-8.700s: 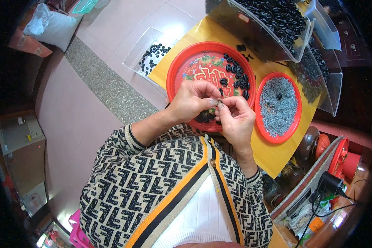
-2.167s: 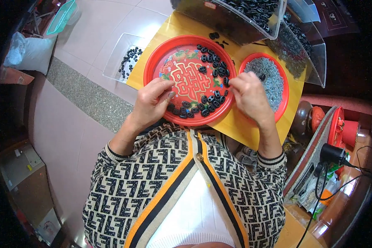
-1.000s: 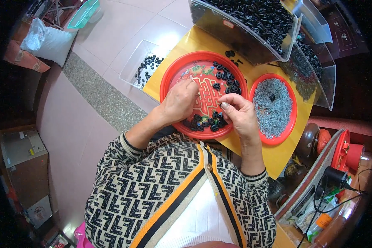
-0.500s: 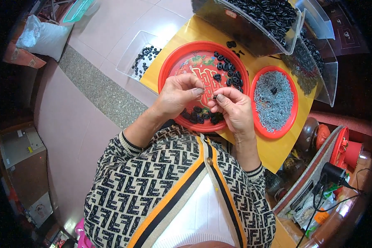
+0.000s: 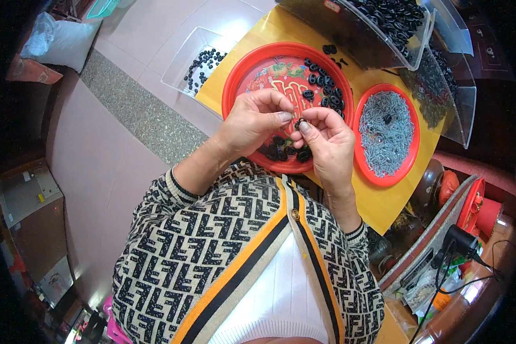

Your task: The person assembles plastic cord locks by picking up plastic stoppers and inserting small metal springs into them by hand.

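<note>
Over a round red tray point(image 5: 229, 83), my two hands meet almost fingertip to fingertip. My right hand point(image 5: 330, 143) pinches a small black plastic part point(image 5: 298, 123) between thumb and index finger. Just to its left, my left hand point(image 5: 247, 121) has thumb and index finger pressed together; whatever they hold is too small to make out. Several black oval pieces point(image 5: 327, 86) with holes lie along the tray's right side. More dark pieces point(image 5: 278, 150) lie at its near edge, partly below my hands.
An oval red tray point(image 5: 359, 123) of small silvery screws point(image 5: 387, 146) stands on the yellow board point(image 5: 410, 186), one black piece on top. Clear bins point(image 5: 350, 40) of black parts stand far right. Left of the board sits a clear box point(image 5: 180, 71) with small black pieces. Cables point(image 5: 441, 275) hang lower right.
My fingertips have come closer together, and the black part in my right hand shows more. The trays and bins appear slightly shifted in the picture.
</note>
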